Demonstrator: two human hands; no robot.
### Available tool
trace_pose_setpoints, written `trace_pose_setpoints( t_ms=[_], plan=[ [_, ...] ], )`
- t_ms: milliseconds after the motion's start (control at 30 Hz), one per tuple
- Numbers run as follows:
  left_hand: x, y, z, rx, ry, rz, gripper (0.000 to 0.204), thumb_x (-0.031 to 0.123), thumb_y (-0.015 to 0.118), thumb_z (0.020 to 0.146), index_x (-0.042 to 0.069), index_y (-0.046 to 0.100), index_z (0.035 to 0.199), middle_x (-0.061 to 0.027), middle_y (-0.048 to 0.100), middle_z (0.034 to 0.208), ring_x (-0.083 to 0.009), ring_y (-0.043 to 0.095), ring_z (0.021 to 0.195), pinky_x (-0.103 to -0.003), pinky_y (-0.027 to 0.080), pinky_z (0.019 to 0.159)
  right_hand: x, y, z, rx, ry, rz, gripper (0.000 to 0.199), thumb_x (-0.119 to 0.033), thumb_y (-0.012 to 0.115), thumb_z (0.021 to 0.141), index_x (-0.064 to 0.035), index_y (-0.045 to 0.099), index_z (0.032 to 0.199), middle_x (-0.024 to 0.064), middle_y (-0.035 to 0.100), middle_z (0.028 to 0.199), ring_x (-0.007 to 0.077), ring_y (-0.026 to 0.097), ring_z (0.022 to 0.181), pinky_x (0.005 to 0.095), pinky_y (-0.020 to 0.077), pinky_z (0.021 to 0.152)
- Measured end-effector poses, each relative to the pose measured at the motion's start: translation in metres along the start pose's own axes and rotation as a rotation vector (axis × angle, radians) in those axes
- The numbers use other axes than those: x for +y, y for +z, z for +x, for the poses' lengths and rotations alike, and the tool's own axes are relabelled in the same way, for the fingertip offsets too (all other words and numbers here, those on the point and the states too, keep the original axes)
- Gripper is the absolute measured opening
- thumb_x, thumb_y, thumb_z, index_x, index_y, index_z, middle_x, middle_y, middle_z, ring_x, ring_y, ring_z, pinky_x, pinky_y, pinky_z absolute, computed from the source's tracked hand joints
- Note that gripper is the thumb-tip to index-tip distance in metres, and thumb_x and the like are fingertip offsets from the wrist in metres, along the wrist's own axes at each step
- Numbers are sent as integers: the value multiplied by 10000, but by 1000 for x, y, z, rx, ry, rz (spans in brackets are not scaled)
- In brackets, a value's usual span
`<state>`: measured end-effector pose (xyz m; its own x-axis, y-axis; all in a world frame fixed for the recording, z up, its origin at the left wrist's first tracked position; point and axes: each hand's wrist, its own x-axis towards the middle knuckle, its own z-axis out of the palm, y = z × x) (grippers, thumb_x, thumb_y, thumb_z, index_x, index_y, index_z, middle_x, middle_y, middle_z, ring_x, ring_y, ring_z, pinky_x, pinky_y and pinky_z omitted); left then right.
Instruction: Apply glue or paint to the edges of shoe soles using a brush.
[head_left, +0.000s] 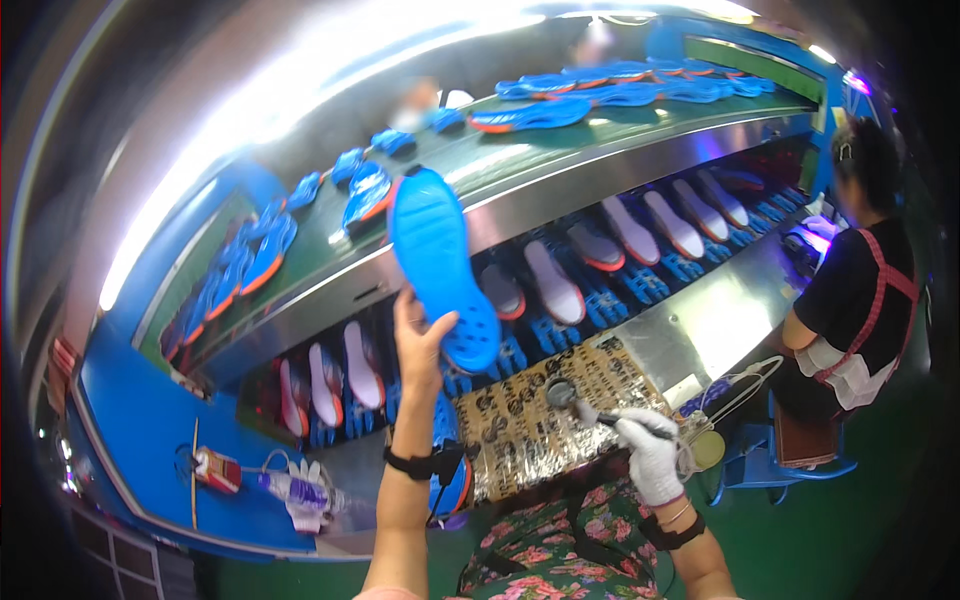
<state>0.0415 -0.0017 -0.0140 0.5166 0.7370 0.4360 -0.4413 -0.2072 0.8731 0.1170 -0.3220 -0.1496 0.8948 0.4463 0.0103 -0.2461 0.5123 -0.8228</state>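
Observation:
My left hand (420, 335) grips a blue shoe insole (435, 255) near one end, thumb on its face, and holds it up in front of the conveyor. Small dimples or holes mark its lower end. In a white glove, my right hand (652, 465) is closed around the dark handle of a brush (604, 419). The brush's pale head points left, just beside a small dark round dish (561, 392), on a brown, stained work mat (520, 440). Another blue insole with an orange edge (458, 485) is partly hidden behind my left forearm.
Blue insoles (532, 115) lie on the green upper belt (480, 160). Below, a row of pale-topped insoles (554, 283) sits on a lower level. To the right, a person (860, 290) sits by a blue stool (750, 465). A bottle (295, 489) lies at left.

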Motion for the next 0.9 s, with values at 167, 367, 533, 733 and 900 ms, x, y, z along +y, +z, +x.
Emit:
trace_pose_setpoints(
  t_ms=[167, 367, 533, 733, 900],
  plan=[
    [-55, -26, -70, -151, -780, -523, 500, 175, 669, 821, -37, 576, 1264, -168, 687, 1140, -280, 706, 976, -411, 574, 925, -32, 26, -1, -30, -50, 103, 172, 75, 674, 853, 31, 737, 1006, 120, 735, 990, 117, 625, 728, 242, 507, 675],
    [-73, -24, -176, -398, -800, -788, 786, 209, 686, 822, -13, 383, 1513, -204, 531, 1457, -374, 554, 1314, -508, 478, 1094, -33, 67, -11, -229, -218, -73, 170, 67, 726, 805, 35, 732, 972, 150, 727, 1049, 191, 686, 845, 283, 547, 780],
    [-69, -26, -213, -134, -948, -867, 970, 723, 533, 918, 40, 304, 1566, -229, 421, 1548, -442, 510, 1340, -581, 413, 1135, -30, 98, -13, -466, -415, -459, 204, 30, 823, 738, 14, 765, 933, 160, 751, 981, 220, 718, 847, 322, 572, 769],
    [-69, -25, -209, -545, -620, -1486, 1015, 865, 312, 905, 111, 328, 1585, -132, 471, 1539, -334, 518, 1346, -502, 405, 1149, -24, 116, -10, -447, -343, -477, 197, 6, 813, 770, 20, 775, 964, 146, 765, 971, 199, 734, 868, 306, 577, 771],
    [-63, -24, -218, -267, -625, -1324, 905, 810, 289, 955, 151, 360, 1572, -94, 490, 1525, -315, 515, 1340, -479, 422, 1134, -12, 119, 3, -455, -569, -502, 225, 9, 809, 773, 6, 769, 994, 149, 764, 977, 213, 736, 876, 319, 585, 773]
  ],
)
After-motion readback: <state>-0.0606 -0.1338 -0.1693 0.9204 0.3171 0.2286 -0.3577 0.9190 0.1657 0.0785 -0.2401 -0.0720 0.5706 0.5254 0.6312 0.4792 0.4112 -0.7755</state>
